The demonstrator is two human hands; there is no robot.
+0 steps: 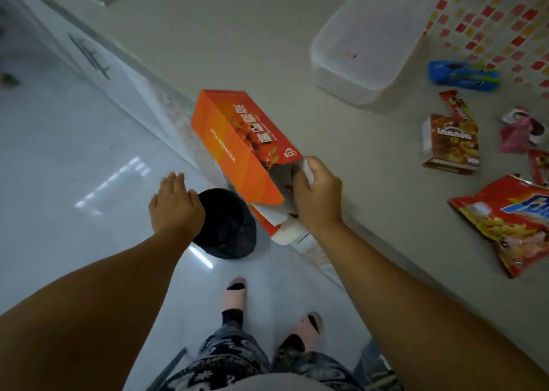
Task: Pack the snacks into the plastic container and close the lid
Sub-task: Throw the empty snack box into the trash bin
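My right hand (316,196) grips the open end of a large orange snack box (237,141), which is tilted at the counter's edge with its flaps hanging down. My left hand (175,206) hovers open over the floor, left of the box, holding nothing. The white plastic container (365,51) with its lid on sits at the back of the counter. Loose snacks lie to the right: a blue packet (463,75), a brown-red snack box (450,141), a pink wrapper (518,130) and a big red chip bag (511,221).
The beige counter (237,34) runs diagonally; its front edge passes under the orange box. A round black bin (225,227) stands on the glossy white floor below my left hand. A red and orange mosaic wall (490,13) backs the counter. My feet stand below.
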